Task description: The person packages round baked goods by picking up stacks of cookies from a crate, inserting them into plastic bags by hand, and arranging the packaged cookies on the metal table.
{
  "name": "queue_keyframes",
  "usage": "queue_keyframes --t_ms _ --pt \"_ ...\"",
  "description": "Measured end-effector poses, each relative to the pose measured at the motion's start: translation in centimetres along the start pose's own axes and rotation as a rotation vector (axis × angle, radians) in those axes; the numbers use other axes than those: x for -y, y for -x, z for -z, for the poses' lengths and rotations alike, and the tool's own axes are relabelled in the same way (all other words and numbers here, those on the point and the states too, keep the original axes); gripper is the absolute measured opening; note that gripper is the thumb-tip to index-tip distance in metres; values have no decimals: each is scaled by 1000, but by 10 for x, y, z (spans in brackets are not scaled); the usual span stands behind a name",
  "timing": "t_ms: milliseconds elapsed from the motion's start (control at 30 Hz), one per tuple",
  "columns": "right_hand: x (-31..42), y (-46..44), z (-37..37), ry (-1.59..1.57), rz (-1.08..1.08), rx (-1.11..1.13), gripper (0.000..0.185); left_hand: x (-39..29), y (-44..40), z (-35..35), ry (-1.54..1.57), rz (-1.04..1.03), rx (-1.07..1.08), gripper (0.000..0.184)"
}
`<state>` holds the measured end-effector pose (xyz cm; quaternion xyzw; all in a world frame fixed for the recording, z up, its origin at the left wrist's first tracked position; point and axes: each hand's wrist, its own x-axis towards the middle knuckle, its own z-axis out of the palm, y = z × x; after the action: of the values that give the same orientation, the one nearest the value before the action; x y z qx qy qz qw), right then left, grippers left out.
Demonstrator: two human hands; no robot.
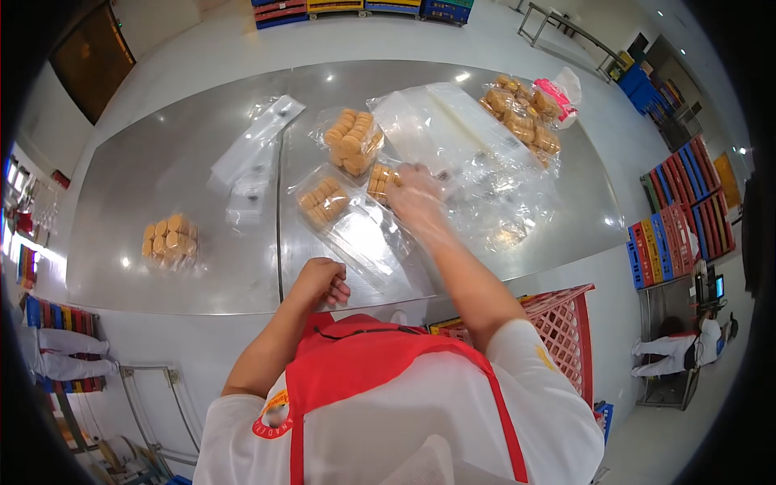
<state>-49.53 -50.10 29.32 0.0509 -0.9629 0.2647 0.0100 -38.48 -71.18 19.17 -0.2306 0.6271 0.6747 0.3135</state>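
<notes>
My right hand point(418, 194) reaches over the steel table point(121, 178) and touches a small bag of cookies point(380, 183); its fingers are blurred, so their grip is unclear. My left hand point(325, 281) rests by the near table edge with its fingers curled, and nothing shows in it. Between the hands lies an open clear bag with cookies point(323, 201) inside. Behind it stands a fuller cookie bag point(354, 143). Flat empty clear bags point(453, 129) spread to the right of these. Another packed cookie bag point(170, 241) sits at the left.
More clear bags point(259, 145) lie left of centre. Bagged cookies point(521, 117) are heaped at the back right beside a pink-and-white package point(559, 95). A red crate point(566, 331) stands below the table at right. Two people point(73, 354) point(679, 347) are in the background.
</notes>
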Motion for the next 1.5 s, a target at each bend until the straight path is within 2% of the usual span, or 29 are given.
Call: queue_keyframes --t_ms 200,300,400,500,600,700,800,833,933,1033,1133,1233,1333,1367,1433,1500 --pt "11 -40 -36 93 -136 62 71 11 -3 0 -34 -52 -18 17" --pt "-22 -42 -60 168 27 -95 74 15 -3 4 1 -71 24 17" --pt "-60 -48 -40 -467 -111 130 74 18 2 12 107 -139 134 18" --pt "-74 -26 -2 -1523 -220 333 74 9 8 15 151 -249 170 25" --pt "-59 0 19 -2143 160 646 82 -44 50 -17 189 -373 148 51" --pt "-12 40 22 -2105 75 625 89 -73 63 -39 294 -576 326 82" --pt "22 76 20 -1909 211 488 83 -82 77 -58 281 -782 267 98" --pt "24 84 27 -1826 196 440 83 -83 85 -60 275 -819 228 92" --pt "24 91 34 -1607 216 270 74 -82 102 -62 121 -882 189 94" --pt "25 95 41 -1535 161 191 56 -86 115 -69 99 -952 153 93" --pt "31 98 49 -1454 249 56 32 -85 111 -65 52 -1035 140 89" --pt "34 97 55 -1396 177 53 16 -86 113 -58 -17 -1054 126 68" --pt "42 103 57 -1202 196 51 12 -85 105 -45 272 -881 220 45" --pt "42 103 53 -1183 218 36 10 -85 103 -48 191 -993 139 21" --pt "39 103 43 -1142 265 6 7 -85 101 -43 -93 -1154 -66 14" --pt "35 95 45 -670 534 -262 5 -84 103 -42 -346 -1246 -290 9"
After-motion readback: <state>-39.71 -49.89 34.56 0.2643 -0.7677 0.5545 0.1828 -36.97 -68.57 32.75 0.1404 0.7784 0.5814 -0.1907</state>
